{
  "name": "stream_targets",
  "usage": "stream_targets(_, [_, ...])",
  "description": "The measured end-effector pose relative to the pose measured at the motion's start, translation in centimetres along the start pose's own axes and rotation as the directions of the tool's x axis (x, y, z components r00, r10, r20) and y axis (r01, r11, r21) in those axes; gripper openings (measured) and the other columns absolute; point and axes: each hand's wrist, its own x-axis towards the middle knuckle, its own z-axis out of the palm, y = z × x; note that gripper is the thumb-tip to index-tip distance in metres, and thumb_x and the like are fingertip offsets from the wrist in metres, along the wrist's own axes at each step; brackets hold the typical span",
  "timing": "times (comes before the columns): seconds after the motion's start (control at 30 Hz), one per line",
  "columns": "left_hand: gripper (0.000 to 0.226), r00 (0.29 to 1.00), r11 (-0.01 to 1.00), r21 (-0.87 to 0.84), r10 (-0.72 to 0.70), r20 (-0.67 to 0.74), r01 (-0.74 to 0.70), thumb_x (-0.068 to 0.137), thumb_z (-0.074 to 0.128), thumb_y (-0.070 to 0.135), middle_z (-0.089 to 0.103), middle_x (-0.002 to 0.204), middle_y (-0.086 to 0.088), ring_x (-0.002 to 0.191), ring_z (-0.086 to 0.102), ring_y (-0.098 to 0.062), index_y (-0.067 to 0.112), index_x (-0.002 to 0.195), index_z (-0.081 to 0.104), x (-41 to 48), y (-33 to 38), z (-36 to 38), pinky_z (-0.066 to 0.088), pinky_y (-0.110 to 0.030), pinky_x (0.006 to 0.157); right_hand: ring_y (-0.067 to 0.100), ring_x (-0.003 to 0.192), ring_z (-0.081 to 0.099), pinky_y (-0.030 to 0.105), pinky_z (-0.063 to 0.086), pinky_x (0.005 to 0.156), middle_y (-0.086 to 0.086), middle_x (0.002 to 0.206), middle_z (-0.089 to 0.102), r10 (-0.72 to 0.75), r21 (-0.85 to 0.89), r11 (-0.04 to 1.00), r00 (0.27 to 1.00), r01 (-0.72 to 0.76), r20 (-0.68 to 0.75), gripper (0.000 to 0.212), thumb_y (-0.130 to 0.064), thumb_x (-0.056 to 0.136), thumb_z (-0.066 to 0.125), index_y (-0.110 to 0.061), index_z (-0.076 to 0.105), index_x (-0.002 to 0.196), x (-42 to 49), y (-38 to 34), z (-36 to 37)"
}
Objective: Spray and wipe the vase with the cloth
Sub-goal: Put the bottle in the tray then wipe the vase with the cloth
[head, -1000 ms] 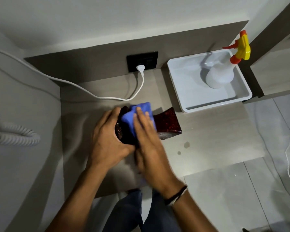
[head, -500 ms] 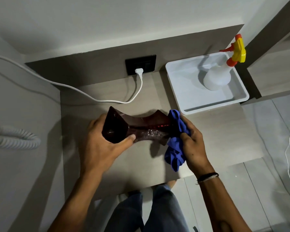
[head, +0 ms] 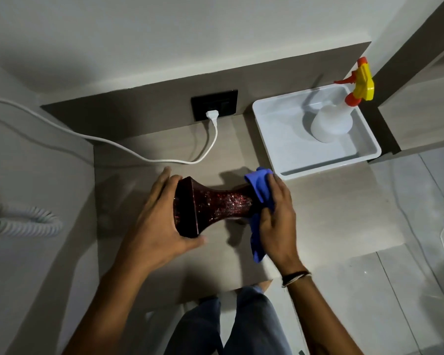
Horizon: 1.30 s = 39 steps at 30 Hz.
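Looks steeply down from head height, close over both hands (head: 154, 221) at mid-frame, facing the wall beyond them, with knees just below and floor tiles off to their right.

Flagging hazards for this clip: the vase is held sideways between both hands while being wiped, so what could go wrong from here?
1. The vase lies on its side off the table, its left hand grip cupping only one flared end; a hard wipe could slip it free and drop it.
2. The right hand touches it only through the blue cloth, which may slide on wet glass.
3. A white cable lies close behind; an elbow or the vase could snag it.
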Motion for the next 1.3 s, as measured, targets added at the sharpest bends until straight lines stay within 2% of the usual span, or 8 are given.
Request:
stream_targets(0.1, [0.088, 0.966, 0.992, 0.032, 0.129, -0.224, -0.125, 0.05, 0.09, 0.039, 0.063, 0.132, 0.002, 0.12, 0.058, -0.017, 0.016, 0.13, 0.061, 0.3, 0.9, 0.9, 0.047, -0.028, 0.102, 0.026, 0.169, 0.02, 0.045, 0.024, 0.137, 0.012, 0.18, 0.021, -0.222, -0.036, 0.973, 0.968, 0.227, 0.118, 0.077, 0.009, 0.096, 0.048, -0.008, 0.029, 0.168, -3.5, -2.4, 1.9])
stream_targets(0.27, [0.088, 0.971, 0.99, -0.058, 0.112, -0.213, -0.127, 0.05, 0.09, 0.034, 0.069, 0.126, -0.006, 0.117, 0.064, -0.028, 0.012, 0.131, 0.066, -0.1, 0.8, 0.8, 0.047, -0.031, 0.093, 0.03, 0.172, 0.0, 0.046, 0.01, 0.14, 0.006, 0.185, -0.002, -0.473, -0.005, 0.855, 0.783, 0.519, 0.404, 0.095, 0.013, 0.088, 0.042, -0.013, 0.009, 0.174, -6.5, -3.2, 3.0])
stream_targets(0.43, [0.097, 0.974, 0.997, 0.006, 0.072, -0.215, -0.072, 0.043, 0.081, 0.041, 0.059, 0.125, 0.004, 0.106, 0.055, -0.014, 0.019, 0.135, 0.06, -0.7, 1.2, 0.4, 0.043, -0.024, 0.08, 0.033, 0.164, -0.031, 0.043, 0.001, 0.139, 0.005, 0.166, -0.046, -0.047, -0.579, 0.746, 0.893, 0.33, 0.448, 0.094, 0.017, 0.103, 0.039, -0.016, -0.023, 0.166, -2.9, -1.0, -0.1])
stream_targets(0.57, [0.085, 0.979, 0.998, 0.014, 0.055, -0.198, -0.054, 0.048, 0.088, 0.033, 0.066, 0.124, -0.008, 0.112, 0.064, -0.031, 0.011, 0.127, 0.066, -0.3, 1.0, 0.5, 0.041, -0.025, 0.087, 0.033, 0.171, -0.004, 0.052, 0.012, 0.139, 0.009, 0.183, -0.008, -0.354, -0.022, 0.921, 0.86, 0.388, 0.368, 0.087, 0.007, 0.093, 0.04, -0.009, 0.005, 0.171, -6.8, -5.8, 3.0])
stream_targets(0.67, [0.084, 0.979, 0.997, -0.062, 0.038, -0.202, -0.051, 0.053, 0.082, 0.038, 0.068, 0.128, -0.015, 0.115, 0.066, -0.036, 0.008, 0.13, 0.066, -0.5, 1.2, 0.4, 0.043, -0.033, 0.092, 0.022, 0.172, 0.006, 0.042, 0.011, 0.139, -0.002, 0.184, 0.01, -0.315, 0.284, 0.931, 0.896, 0.228, 0.314, 0.085, 0.007, 0.091, 0.038, -0.011, 0.02, 0.172, -7.9, -7.3, 3.5])
stream_targets(0.87, [0.1, 0.977, 0.997, 0.056, 0.056, -0.205, -0.046, 0.045, 0.096, 0.029, 0.062, 0.127, -0.004, 0.114, 0.061, -0.029, 0.012, 0.137, 0.06, -0.7, 1.8, 0.2, 0.044, -0.029, 0.088, 0.029, 0.167, -0.027, 0.044, 0.004, 0.139, 0.002, 0.172, -0.038, -0.078, -0.499, 0.816, 0.91, 0.293, 0.407, 0.093, 0.016, 0.105, 0.042, -0.019, -0.017, 0.167, -3.0, -0.6, 0.4])
stream_targets(1.1, [0.085, 0.97, 0.992, -0.023, 0.117, -0.211, -0.124, 0.051, 0.089, 0.029, 0.069, 0.123, -0.011, 0.111, 0.066, -0.034, 0.009, 0.13, 0.067, -0.3, 1.0, 0.4, 0.053, -0.041, 0.093, 0.029, 0.172, 0.001, 0.047, 0.009, 0.14, 0.008, 0.184, 0.001, -0.457, 0.114, 0.887, 0.809, 0.448, 0.369, 0.087, 0.004, 0.091, 0.039, -0.008, 0.012, 0.173, -7.0, -5.9, 3.4])
stream_targets(1.3, [0.089, 0.973, 0.994, 0.072, 0.099, -0.206, -0.085, 0.042, 0.071, 0.056, 0.059, 0.117, 0.003, 0.104, 0.061, -0.024, 0.021, 0.123, 0.059, -0.5, 1.1, 0.4, 0.05, -0.035, 0.078, 0.031, 0.171, 0.003, 0.055, 0.023, 0.136, 0.0, 0.181, -0.002, -0.211, -0.299, 0.897, 0.91, 0.325, 0.357, 0.086, 0.018, 0.1, 0.053, -0.016, 0.018, 0.171, -1.6, 1.9, -0.3])
